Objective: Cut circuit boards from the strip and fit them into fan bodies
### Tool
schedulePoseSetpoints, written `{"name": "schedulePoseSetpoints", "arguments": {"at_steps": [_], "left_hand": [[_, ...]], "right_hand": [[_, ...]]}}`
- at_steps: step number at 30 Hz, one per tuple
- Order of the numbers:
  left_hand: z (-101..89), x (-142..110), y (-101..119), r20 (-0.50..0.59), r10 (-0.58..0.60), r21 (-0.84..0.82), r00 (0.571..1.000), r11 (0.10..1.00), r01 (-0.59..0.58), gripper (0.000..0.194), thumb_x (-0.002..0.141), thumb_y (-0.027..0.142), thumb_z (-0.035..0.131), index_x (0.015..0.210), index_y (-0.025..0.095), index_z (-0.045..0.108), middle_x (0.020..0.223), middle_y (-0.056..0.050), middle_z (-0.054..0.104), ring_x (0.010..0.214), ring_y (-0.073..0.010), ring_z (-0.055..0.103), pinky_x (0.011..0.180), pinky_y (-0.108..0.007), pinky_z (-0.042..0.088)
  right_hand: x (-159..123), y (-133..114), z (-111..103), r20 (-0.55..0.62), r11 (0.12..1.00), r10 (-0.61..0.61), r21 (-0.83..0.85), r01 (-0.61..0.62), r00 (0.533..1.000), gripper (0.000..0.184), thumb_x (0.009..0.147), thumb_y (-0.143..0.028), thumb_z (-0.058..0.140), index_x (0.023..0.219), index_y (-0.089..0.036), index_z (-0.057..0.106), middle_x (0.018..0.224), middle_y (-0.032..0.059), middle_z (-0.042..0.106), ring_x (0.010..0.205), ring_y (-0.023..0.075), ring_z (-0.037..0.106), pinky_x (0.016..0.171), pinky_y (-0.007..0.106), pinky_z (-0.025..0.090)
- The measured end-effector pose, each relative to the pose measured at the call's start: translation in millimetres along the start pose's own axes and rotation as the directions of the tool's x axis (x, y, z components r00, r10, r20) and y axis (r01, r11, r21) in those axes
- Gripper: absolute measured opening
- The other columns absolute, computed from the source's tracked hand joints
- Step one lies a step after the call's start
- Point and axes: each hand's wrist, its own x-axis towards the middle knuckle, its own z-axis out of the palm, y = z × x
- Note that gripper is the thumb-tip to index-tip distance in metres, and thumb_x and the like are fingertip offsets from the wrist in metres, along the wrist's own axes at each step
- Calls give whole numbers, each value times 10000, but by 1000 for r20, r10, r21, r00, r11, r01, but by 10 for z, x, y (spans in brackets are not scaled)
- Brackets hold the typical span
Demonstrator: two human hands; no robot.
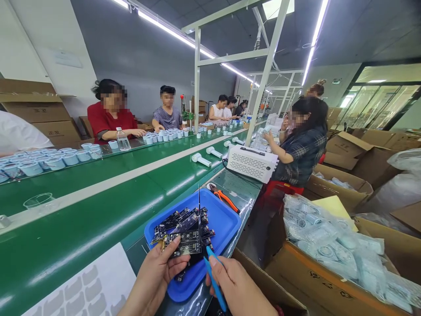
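My left hand (158, 274) is closed around a black circuit board (184, 243), thumb on top and fingers beneath, over the blue tray (230, 221). A thin dark strip (199, 210) stands upright at the board's right edge; whether it is joined to the board I cannot tell. More black circuit boards (187, 219) lie piled in the tray. My right hand (233, 281) is closed on a blue two-armed tool that looks like tweezers (215, 281). The tool's upper end is close to the board's lower right corner; contact is unclear.
Orange-handled pliers (225, 198) lie beside the tray, near a white vented box (252, 163). A green conveyor (108, 210) carries white handheld parts (201, 159). A sticker sheet (88, 285) lies at left. Cartons with bagged parts (329, 245) stand right. Several co-workers sit along the line.
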Motion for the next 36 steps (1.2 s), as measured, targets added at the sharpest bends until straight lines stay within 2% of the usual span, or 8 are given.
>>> {"name": "schedulePoseSetpoints", "arguments": {"at_steps": [3, 6, 10, 16, 20, 27, 30, 36], "left_hand": [[17, -3, -58, -23, -35, -63, 999, 997, 34, 173, 904, -32, 524, 827, 112, 579, 559, -20, 669, 420, -114, 646, 414, -151, 543], [26, 0, -115, -25, -84, -107, 996, 991, 81, 199, 933, -19, 484, 802, 103, 573, 595, -46, 691, 453, -80, 653, 484, -115, 546], [-8, -33, -98, 86, -134, -44, 987, 989, 138, 224, 979, 193, 497, 916, 22, 627, 737, -200, 741, 533, -180, 707, 515, -229, 595], [-143, -68, 35, 186, -43, 299, 982, 954, -15, 319, 970, 283, 490, 1236, 111, 526, 715, -139, 754, 514, -196, 696, 457, -233, 541], [-229, 83, 83, 325, 49, 389, 944, 903, -181, 421, 745, 408, 758, 1039, 136, 627, 634, -66, 719, 469, -165, 645, 447, -228, 516], [-280, 219, 192, 333, 183, 479, 925, 812, -333, 496, 613, 598, 801, 489, 178, 569, 387, -2, 510, 337, -84, 431, 360, -193, 331], [-283, 213, 236, 329, 219, 516, 919, 773, -369, 565, 663, 625, 756, 403, 194, 499, 338, 28, 400, 322, -64, 297, 352, -209, 229], [-254, 233, 444, 307, 313, 542, 899, 719, -435, 523, 488, 657, 828, 469, 182, 612, 407, 74, 299, 430, -89, 225, 412, -251, 166]], "right_hand": [[5, 14, 86, 46, 953, 67, 292, -77, 997, 727, 704, -940, 445, 656, -217, 494, 630, 8, 570, 531, 138, 541, 533, 278, 472], [36, -38, 163, 184, 715, 58, 679, -170, 981, 725, 599, -911, 615, 614, -231, 366, 642, -14, 561, 477, 98, 509, 444, 219, 432], [85, -87, 175, 99, 666, -40, 744, -47, 994, 671, 688, -833, 644, 605, -224, 376, 644, -10, 560, 507, 105, 534, 490, 225, 457], [141, -77, 79, -88, 874, -270, 394, 283, 959, 572, 931, -719, 410, 649, -222, 437, 710, 37, 592, 611, 151, 564, 607, 295, 482], [230, -179, 91, -80, 940, -322, 91, 329, 943, 392, 916, -553, 524, 710, -232, 433, 732, 0, 565, 682, 163, 535, 679, 311, 453], [443, -337, 344, -171, 904, -357, -310, 294, 918, 509, 538, -293, 909, 833, -233, 499, 1000, 34, 593, 898, 249, 580, 799, 383, 463], [488, -378, 433, -148, 831, -415, -464, 308, 898, 430, 649, -270, 837, 970, -214, 556, 1269, 83, 592, 1104, 260, 606, 878, 365, 477], [612, -410, 478, -110, 775, -413, -563, 285, 904, 101, 766, -218, 672, 784, -224, 573, 878, 9, 662, 836, 217, 643, 661, 308, 425]]}}
